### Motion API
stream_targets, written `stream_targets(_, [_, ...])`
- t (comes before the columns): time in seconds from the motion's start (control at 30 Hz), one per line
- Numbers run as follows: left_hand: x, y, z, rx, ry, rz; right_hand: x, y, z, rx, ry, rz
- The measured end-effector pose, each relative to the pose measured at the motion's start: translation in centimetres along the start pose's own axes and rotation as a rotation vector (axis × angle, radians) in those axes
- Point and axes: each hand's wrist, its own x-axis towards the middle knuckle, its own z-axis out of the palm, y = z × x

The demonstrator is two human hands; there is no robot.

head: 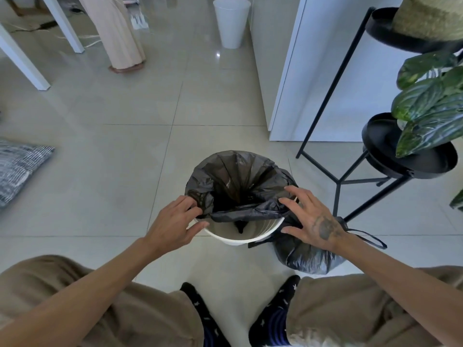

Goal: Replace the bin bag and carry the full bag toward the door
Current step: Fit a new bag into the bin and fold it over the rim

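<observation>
We see the tied full black plastic bag (307, 259) already out, on the floor touching the round white plastic bin (240, 237). The fresh black liner (235, 181) covers the far rim only; left hand (172, 225) grip pinches its edge, right hand (313, 216) grip spread over it. Near rim, carrying left.

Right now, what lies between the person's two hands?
In the head view, the new bag's loose near edge and the white bin's uncovered rim lie between left hand and right hand.

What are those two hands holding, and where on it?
The new bin bag, by its open top edge: the left hand pinches it at the bin rim, the right hand presses the opposite side.
</observation>
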Motion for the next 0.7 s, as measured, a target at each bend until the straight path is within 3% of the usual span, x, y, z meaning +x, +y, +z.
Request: stream_targets(0.7, [-0.9, 0.7, -0.3, -0.189, -0.054, -0.196, 0.0, -1.9, 1.6, 0.075, 0.083, -0.013])
